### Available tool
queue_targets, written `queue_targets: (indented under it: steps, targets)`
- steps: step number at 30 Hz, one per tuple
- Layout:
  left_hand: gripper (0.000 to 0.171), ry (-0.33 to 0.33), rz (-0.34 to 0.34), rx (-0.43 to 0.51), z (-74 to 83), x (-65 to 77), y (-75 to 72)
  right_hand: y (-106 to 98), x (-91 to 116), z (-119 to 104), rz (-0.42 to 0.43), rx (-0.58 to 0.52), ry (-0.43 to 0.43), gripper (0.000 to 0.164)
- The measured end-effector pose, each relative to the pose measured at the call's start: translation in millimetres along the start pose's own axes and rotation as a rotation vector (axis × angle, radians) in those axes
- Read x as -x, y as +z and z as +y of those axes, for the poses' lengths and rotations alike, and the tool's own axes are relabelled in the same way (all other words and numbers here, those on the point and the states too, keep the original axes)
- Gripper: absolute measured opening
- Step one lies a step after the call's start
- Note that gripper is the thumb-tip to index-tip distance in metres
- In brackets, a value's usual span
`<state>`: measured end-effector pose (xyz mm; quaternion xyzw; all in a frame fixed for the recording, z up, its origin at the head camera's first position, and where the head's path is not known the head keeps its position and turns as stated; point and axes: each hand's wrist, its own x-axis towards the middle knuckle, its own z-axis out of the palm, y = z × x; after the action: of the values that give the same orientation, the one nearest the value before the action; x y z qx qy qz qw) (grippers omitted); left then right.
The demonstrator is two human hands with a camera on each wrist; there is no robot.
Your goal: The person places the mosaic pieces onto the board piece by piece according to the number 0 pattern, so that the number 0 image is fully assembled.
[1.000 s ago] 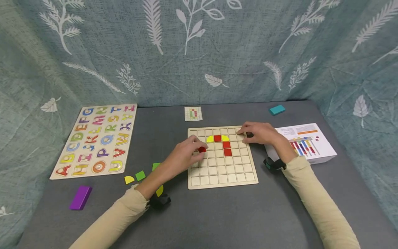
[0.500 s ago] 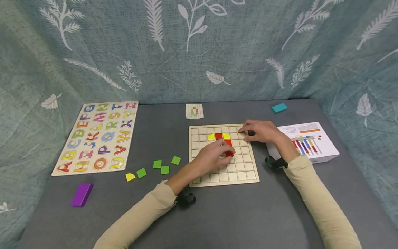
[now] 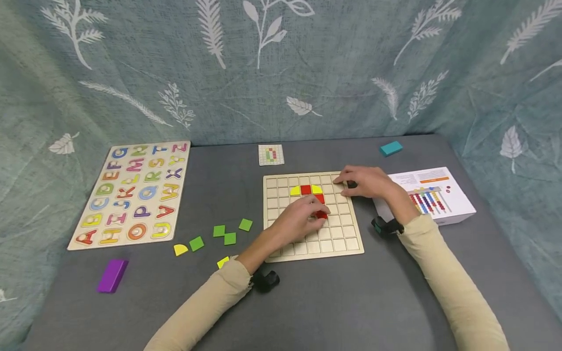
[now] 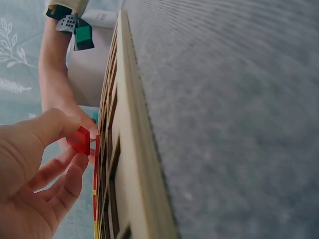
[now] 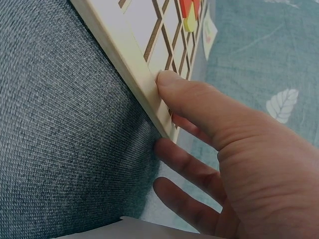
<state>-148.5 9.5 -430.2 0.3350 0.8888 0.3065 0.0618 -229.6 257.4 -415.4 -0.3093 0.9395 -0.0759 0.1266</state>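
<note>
Grey table [image 3: 377,302] | left hand [image 3: 297,220] pinches red tile [image 4: 80,141] | right hand [image 3: 367,182], fingers apart, touches board [image 3: 344,231]

the left hand [image 3: 298,218] pinches a red tile [image 3: 322,215] over the grid board [image 3: 351,243]; the right hand [image 3: 368,182] touches the board near its far right corner.

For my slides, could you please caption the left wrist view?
Left hand pinching a red tile over a gridded board.

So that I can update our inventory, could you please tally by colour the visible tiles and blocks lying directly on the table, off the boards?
Green tiles: 4
Yellow tiles: 2, one partly hidden by the left sleeve
Purple block: 1
Teal block: 1
Total: 8
</note>
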Motion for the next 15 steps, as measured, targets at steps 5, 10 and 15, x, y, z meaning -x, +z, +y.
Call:
queue_targets:
  steps: [5,10,15]
  targets:
    - [0.02,-0.029,-0.029,0.003,2.7,0.9,-0.9,2.2,-2.1,-1.6,-0.003,0.002,-0.02,0.04]
    - [0.02,-0.004,-0.065,-0.012,5.7,-1.9,0.3,-1.3,-0.4,-1.2,0.004,0.003,-0.002,0.04]
    - [0.017,0.028,-0.054,-0.035,6.4,-2.2,0.0,-3.2,-0.2,1.2,-0.008,0.01,-0.005,0.041]
